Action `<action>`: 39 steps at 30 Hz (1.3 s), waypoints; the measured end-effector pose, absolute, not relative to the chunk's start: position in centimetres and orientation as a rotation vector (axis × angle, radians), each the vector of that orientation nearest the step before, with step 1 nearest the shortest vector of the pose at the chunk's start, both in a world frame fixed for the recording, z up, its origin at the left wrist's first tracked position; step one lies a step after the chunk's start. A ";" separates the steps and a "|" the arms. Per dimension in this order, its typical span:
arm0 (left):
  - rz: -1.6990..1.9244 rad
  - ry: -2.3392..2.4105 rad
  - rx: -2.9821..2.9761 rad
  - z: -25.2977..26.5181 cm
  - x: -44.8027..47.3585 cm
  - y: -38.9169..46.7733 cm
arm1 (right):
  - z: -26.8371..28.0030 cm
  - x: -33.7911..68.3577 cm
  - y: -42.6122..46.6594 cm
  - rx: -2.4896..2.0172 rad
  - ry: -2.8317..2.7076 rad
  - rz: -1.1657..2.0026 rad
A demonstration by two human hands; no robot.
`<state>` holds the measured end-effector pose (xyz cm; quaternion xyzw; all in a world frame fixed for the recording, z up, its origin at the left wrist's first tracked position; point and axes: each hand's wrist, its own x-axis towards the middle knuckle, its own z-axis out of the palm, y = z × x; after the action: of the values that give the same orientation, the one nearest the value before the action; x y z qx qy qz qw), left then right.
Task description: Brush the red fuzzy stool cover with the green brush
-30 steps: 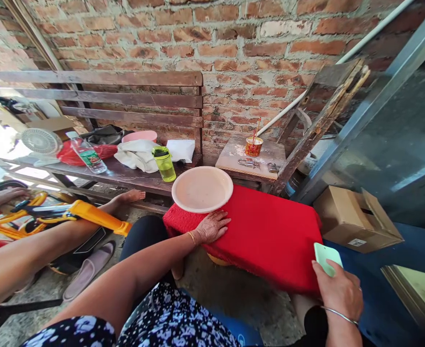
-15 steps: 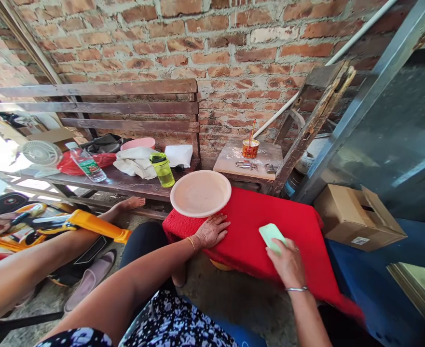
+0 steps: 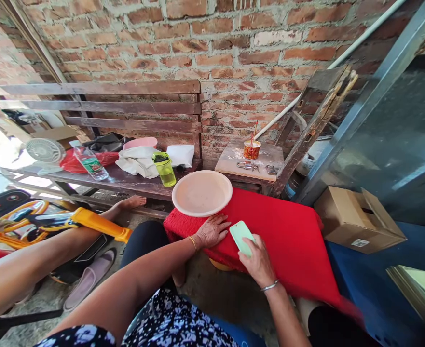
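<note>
A red, fuzzy cloth (image 3: 288, 236) covers a low table in front of me. My left hand (image 3: 212, 230) lies flat on its near left edge with fingers stretched out, just below the white basin (image 3: 202, 193). In my right hand (image 3: 257, 260) is a mint-green, flat-backed brush (image 3: 241, 235) with a small hole at its far end. The fingers wrap its near end, and its underside against the cloth is hidden. The basin stands on the cloth's far left corner and looks to have water in it.
Behind, a wooden bench (image 3: 140, 101) carries a green bottle (image 3: 164, 168), a water bottle (image 3: 91, 161) and a fan (image 3: 45, 150). A small table (image 3: 230, 164) holds a red cup (image 3: 251, 149) and padlocks. Right is a cardboard box (image 3: 357, 219); left, another person's leg (image 3: 63, 250).
My right hand has moved left across the red cloth with the brush, bringing it close to my left hand. The left hand stays in place on the cloth.
</note>
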<state>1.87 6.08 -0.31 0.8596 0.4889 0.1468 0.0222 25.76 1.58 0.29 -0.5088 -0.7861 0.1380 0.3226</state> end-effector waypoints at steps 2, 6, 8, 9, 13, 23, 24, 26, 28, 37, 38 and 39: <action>0.458 1.511 2.667 -0.3 1.8 6.1 | 0.0 26.1 1.9 -1.356 -2.082 0.332; 0.471 1.500 2.667 -0.5 1.8 6.2 | -0.7 33.9 3.1 -1.666 -1.888 0.253; 0.478 1.501 2.662 -0.6 1.8 6.2 | -0.9 39.1 3.2 -1.905 -1.734 0.139; 0.483 1.502 2.659 -0.6 1.8 6.2 | -0.9 41.3 3.1 -2.020 -1.650 0.068; 0.499 1.497 2.654 -0.5 1.9 6.1 | -0.6 44.6 2.4 -2.202 -1.439 -0.093; 0.493 1.493 2.663 -0.7 1.7 6.2 | -0.7 41.4 2.9 -1.983 -1.530 0.149; 0.497 1.488 2.666 -0.7 1.7 6.2 | -0.9 42.7 2.9 -2.043 -1.467 0.089; 0.502 1.482 2.671 -0.7 1.7 6.2 | -1.3 44.8 2.7 -2.136 -1.337 -0.053; 0.511 1.480 2.672 -0.6 1.8 6.2 | -1.5 45.1 2.8 -2.134 -1.283 -0.148; 0.547 1.485 2.659 -0.8 2.0 6.2 | -1.0 25.8 3.6 -1.394 -1.976 0.224; 0.552 1.484 2.658 -0.9 1.9 6.2 | -0.8 24.9 3.8 -1.382 -2.029 0.227; 0.554 1.485 2.657 -0.9 1.9 6.2 | -0.6 24.7 4.2 -1.389 -2.054 0.225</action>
<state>1.92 6.24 -0.92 0.8585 0.4800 0.1790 0.0239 24.75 4.19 -0.65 -0.5285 -0.7815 0.0856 0.3204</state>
